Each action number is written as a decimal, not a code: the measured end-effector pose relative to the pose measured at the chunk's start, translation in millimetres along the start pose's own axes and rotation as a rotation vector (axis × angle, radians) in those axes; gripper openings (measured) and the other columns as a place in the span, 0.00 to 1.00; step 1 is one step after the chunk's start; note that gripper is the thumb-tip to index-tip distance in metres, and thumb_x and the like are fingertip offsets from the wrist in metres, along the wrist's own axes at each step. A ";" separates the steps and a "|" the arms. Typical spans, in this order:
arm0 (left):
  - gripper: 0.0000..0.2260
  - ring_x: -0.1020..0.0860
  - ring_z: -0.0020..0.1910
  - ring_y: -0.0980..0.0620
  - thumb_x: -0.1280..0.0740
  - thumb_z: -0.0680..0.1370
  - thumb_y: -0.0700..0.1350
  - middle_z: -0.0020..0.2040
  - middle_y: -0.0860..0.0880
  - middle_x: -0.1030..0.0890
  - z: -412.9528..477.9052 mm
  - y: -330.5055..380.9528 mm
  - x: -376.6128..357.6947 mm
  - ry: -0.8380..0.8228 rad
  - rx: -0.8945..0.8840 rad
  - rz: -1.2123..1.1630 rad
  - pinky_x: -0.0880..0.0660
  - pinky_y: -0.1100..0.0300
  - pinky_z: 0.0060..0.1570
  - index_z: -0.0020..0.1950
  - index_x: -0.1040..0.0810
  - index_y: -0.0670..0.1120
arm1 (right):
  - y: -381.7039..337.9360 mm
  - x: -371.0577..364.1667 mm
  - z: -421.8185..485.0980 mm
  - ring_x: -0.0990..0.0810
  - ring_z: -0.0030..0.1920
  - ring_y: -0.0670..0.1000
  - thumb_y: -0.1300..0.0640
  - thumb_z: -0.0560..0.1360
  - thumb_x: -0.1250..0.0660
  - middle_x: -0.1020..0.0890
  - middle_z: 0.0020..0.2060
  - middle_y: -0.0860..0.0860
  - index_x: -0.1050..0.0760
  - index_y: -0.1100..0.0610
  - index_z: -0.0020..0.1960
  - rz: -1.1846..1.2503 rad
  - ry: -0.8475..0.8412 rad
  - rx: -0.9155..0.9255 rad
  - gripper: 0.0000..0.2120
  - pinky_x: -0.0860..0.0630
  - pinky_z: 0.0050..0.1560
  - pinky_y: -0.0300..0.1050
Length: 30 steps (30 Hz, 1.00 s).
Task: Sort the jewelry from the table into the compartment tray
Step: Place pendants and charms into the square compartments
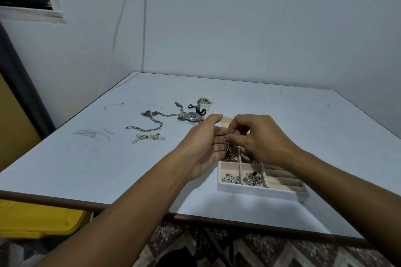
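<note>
1. Both forearms reach in from the near edge of the surface (303, 119) and meet over the left side of the compartment tray (249, 189).
2. Left hand (201, 147) lies open, palm turned toward the right, fingers (214, 118) spread loosely and cupped beside a small gold-toned chain (225, 145).
3. Right hand (258, 136) pinches the top of that chain between thumb and fingertip; the chain hangs down toward the middle-left compartment, where similar gold pieces already lie.
4. Judged step: dropping this chain into its compartment, with the left hand steadying it.
5. Next move likely calls for lowering the chain so it coils inside that 1 cell, then letting go without snagging the divider.
6. Unsorted pieces wait well apart to the left: a wristwatch (192, 116), a long silver link chain (149, 124), a short bracelet (148, 137) and a black cord (196, 108).
7. Near compartments already hold 2 silver clusters (252, 179).
</note>
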<state>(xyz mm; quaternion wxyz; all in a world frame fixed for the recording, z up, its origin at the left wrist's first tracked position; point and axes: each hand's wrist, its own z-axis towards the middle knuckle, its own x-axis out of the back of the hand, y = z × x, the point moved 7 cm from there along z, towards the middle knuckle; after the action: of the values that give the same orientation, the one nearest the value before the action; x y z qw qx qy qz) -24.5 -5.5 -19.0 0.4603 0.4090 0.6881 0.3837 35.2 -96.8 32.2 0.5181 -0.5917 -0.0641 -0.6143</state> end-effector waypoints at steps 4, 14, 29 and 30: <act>0.22 0.23 0.35 0.52 0.45 0.81 0.54 0.41 0.44 0.19 -3.5 1.6 -2.1 0.019 -0.001 -0.010 0.28 0.59 0.42 0.57 0.23 0.37 | 4.3 -0.3 -6.4 0.27 0.31 0.43 0.58 0.72 0.27 0.19 0.33 0.50 0.21 0.51 0.39 0.036 0.004 -0.023 0.05 0.31 0.35 0.35; 0.19 0.20 0.53 0.45 0.40 0.80 0.54 0.54 0.43 0.18 -9.4 3.6 -0.8 0.112 -0.029 -0.012 0.24 0.54 0.58 0.57 0.23 0.39 | 12.3 14.8 -18.4 0.22 0.35 0.45 0.60 0.72 0.28 0.20 0.32 0.44 0.20 0.51 0.40 0.033 0.054 -0.049 0.05 0.29 0.37 0.33; 0.07 0.23 0.47 0.66 0.37 0.79 0.49 0.46 0.59 0.18 -49.6 21.0 47.4 0.308 -0.562 0.975 0.27 0.68 0.49 0.48 0.19 0.53 | -3.7 -16.1 -21.3 0.19 0.36 0.45 0.53 0.71 0.26 0.17 0.38 0.48 0.17 0.51 0.43 -0.052 -0.290 -0.044 0.02 0.22 0.41 0.41; 0.06 0.24 0.48 0.67 0.37 0.79 0.49 0.48 0.60 0.19 -52.2 19.6 49.8 0.307 -0.575 1.002 0.27 0.68 0.50 0.49 0.20 0.54 | -4.0 -17.1 -19.8 0.20 0.34 0.45 0.55 0.71 0.27 0.17 0.37 0.48 0.17 0.51 0.42 -0.050 -0.285 -0.041 0.01 0.23 0.40 0.40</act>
<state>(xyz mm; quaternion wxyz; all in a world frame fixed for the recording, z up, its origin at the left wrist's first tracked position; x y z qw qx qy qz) -81.9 39.5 -2.5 0.2109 0.4824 0.3386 0.7798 15.2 -99.0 15.0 0.4761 -0.6815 -0.1392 -0.5381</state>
